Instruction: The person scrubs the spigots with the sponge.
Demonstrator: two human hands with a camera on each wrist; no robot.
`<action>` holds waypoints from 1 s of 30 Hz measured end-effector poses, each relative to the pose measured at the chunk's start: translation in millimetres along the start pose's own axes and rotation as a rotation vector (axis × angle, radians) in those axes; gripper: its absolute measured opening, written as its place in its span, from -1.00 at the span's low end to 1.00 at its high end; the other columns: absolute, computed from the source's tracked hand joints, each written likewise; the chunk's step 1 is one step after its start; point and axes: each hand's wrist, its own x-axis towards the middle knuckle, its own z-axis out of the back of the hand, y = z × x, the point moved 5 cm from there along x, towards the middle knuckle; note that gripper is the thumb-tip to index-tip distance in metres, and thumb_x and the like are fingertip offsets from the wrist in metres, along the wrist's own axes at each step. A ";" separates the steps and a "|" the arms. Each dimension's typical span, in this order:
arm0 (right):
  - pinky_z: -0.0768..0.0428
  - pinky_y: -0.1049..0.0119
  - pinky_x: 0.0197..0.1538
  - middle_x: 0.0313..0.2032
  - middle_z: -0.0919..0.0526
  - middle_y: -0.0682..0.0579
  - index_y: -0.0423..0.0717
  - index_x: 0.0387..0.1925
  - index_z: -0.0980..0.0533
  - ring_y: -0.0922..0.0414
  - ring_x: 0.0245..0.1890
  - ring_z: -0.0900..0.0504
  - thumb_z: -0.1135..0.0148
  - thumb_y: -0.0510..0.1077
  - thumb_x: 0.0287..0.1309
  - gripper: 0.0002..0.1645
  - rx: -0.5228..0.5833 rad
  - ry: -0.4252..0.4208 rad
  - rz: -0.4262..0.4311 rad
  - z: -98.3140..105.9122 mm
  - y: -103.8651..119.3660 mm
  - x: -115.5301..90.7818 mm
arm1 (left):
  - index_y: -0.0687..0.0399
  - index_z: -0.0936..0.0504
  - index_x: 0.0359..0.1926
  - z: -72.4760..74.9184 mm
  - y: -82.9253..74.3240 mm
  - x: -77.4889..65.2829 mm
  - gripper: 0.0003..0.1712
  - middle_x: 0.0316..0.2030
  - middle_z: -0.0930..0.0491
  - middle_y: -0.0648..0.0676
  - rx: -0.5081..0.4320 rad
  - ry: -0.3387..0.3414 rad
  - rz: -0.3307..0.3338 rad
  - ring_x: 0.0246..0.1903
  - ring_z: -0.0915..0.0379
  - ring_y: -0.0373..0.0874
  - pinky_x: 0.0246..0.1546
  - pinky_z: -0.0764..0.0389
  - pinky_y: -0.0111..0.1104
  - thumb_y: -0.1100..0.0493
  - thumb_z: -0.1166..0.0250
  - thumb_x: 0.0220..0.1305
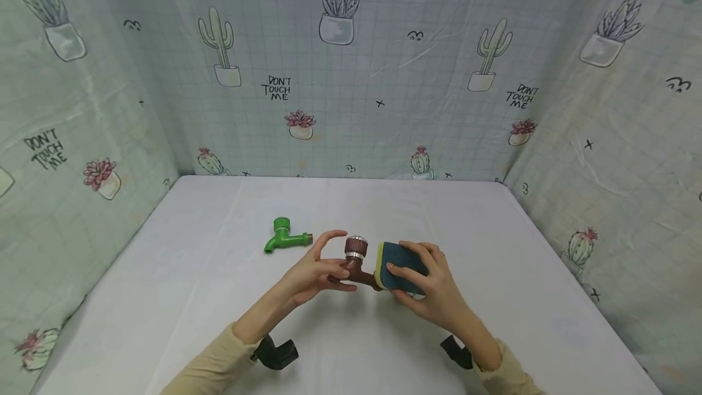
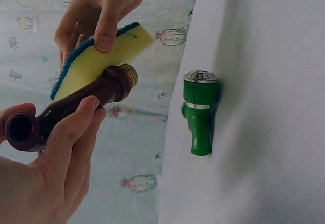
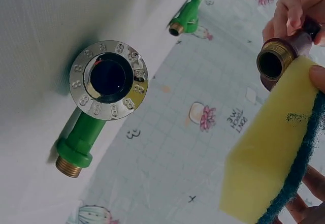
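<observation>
My left hand (image 1: 315,276) grips a dark brown tap (image 1: 353,267) with a ribbed, silver-ringed knob. The tap's brass threaded end (image 2: 131,75) points toward my right hand (image 1: 430,285). Held in that right hand is a sponge (image 1: 403,267), yellow foam on one side and a dark blue scouring layer on the other. In the left wrist view the yellow foam (image 2: 91,66) lies along the brown tap's pipe, close to the threads. Part of the sponge is hidden behind the right fingers.
A green tap (image 1: 282,236) lies on the white table (image 1: 219,316), left of the hands. Another green tap with a chrome-ringed top (image 3: 81,142) is near the right hand, mostly hidden in the head view. Printed cloth walls (image 1: 356,78) surround the table. Black devices (image 1: 276,353) sit at both wrists.
</observation>
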 end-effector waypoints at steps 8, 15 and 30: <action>-0.44 -0.05 -0.13 0.10 -0.37 -0.18 0.19 -0.11 -0.55 -0.10 0.04 -0.26 0.01 0.24 0.10 -0.58 0.007 0.003 0.035 1.3 2.6 -5.6 | -0.07 -0.02 0.30 4.0 0.8 2.2 -0.16 0.20 -0.04 0.36 -0.089 -0.070 0.037 -0.02 -0.34 0.06 -0.05 -0.50 -0.04 0.55 -0.01 0.03; -0.42 -0.05 -0.15 0.08 -0.38 -0.23 0.19 -0.12 -0.56 -0.13 0.02 -0.27 -0.03 0.19 0.10 -0.63 0.003 -0.039 0.096 1.8 4.9 -11.1 | -0.13 -0.02 0.11 7.2 0.7 5.4 -0.44 0.04 -0.17 0.21 -0.207 -0.122 0.037 -0.15 -0.47 -0.03 -0.10 -0.48 0.06 0.39 -0.03 0.22; -0.41 0.06 -0.14 0.04 -0.41 -0.26 0.10 -0.15 -0.58 -0.12 0.01 -0.28 -0.07 0.12 0.11 -0.66 0.076 -0.166 0.123 -2.0 12.7 -7.2 | -0.18 -0.05 0.31 3.5 5.2 4.4 -0.31 0.08 -0.17 0.24 -0.051 -0.044 0.051 -0.18 -0.49 -0.04 -0.06 -0.47 0.04 0.31 -0.08 0.23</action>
